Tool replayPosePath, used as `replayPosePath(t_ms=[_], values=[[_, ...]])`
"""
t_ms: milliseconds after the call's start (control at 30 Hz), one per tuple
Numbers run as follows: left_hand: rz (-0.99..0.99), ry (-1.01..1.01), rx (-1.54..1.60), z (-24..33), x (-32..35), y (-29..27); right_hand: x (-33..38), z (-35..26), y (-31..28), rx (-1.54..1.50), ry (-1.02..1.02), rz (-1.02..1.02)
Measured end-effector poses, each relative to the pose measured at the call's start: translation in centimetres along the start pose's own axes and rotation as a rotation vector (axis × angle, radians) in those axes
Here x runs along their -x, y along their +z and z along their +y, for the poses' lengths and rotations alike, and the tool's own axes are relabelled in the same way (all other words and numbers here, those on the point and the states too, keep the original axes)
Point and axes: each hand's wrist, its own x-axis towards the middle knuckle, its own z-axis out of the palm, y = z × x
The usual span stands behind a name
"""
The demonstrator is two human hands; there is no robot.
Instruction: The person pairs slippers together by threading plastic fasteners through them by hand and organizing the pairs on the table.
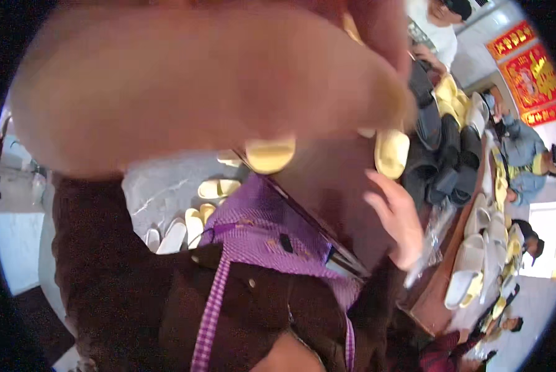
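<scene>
Left hand (210,87) blurred, very near, can't tell its grip; right hand (402,220) apart from it, loosely spread, just near side of yellow slipper (392,154) on brown table (346,192), black slippers (448,167) to right.

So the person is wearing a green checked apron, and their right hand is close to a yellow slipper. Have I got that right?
Not quite: the checked apron is purple, not green, as the head view shows. The rest stands: the person's right hand is close to a yellow slipper.
</scene>
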Motion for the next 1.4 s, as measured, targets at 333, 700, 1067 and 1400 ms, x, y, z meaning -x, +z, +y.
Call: replayPosePath(t_ms=[333, 700, 1067, 1400], values=[[0.173, -0.144, -0.168, -7.1, 0.3, 1.9, -2.5, 2.3, 3.1, 0.088, 0.352, 0.100], [0.395, -0.495, -0.189, -18.3, 7.0, 13.7, -6.1, 18.7, 0.0, 0.271, 0.182, 0.440], [0.479, -0.455, -0.251, -19.1, 6.9, 17.2, -6.3, 14.2, -2.1, 0.148, 0.418, 0.156], [0.240, -0.382, -0.409, -19.7, 2.3, 12.9, -7.7, 3.6, -1.6, -0.043, 0.004, -0.108]])
